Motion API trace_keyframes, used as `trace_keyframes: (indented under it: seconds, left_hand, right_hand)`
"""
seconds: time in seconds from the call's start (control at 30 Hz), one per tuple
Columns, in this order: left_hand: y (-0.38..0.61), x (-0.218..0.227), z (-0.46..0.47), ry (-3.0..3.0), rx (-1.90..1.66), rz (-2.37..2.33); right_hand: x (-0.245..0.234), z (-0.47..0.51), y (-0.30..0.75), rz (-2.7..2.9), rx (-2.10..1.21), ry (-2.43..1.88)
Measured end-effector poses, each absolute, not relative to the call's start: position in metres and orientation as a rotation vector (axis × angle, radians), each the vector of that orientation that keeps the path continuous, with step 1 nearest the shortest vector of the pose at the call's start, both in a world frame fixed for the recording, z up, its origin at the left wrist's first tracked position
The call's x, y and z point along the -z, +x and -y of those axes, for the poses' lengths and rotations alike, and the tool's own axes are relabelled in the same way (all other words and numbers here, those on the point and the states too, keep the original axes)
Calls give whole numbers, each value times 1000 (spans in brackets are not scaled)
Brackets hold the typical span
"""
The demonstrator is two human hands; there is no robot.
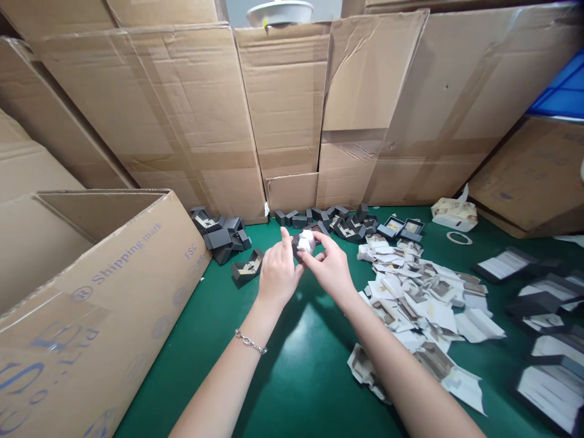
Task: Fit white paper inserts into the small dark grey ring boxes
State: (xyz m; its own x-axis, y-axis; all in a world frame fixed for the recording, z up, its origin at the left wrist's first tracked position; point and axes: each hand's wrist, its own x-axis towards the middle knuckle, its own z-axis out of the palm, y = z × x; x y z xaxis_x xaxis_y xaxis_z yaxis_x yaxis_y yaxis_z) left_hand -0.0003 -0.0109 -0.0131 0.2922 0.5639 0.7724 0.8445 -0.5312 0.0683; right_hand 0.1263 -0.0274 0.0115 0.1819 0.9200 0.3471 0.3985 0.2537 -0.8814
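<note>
Both my hands meet above the green table point(292, 365), holding one small dark box with a white insert point(305, 241). My left hand point(277, 274), a bracelet on its wrist, grips the box from the left with the thumb raised. From the right, my right hand point(329, 266) pinches the white part with its fingertips. Just behind them lies a row of small dark boxes point(337, 220). Another small box point(247, 266) lies open to the left of my left hand.
A large open cardboard carton point(91, 292) stands at the left. Flattened cardboard sheets point(283, 109) wall the back. A heap of white paper slips point(420, 298) lies to the right, flat dark trays point(542, 304) at far right, and a tape ring point(458, 238) beyond.
</note>
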Motion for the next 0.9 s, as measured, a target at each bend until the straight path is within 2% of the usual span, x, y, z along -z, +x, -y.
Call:
trace_keyframes:
  seconds: [0.3, 0.63, 0.77, 0.9]
  left_hand:
    - [-6, 11, 7, -2214, 1082, 1147]
    - [-7, 8, 7, -2221, 1149, 1144]
    - [-4, 4, 11, -2219, 1198, 1147]
    - [-1, 0, 15, -2230, 1208, 1138]
  right_hand:
    - [-8, 23, 128, 1338, -862, -1216]
    - [-12, 32, 129, 1847, -163, -1442]
    - [-12, 32, 130, 1805, -75, -1388]
    - [-15, 34, 130, 1714, -158, -1288]
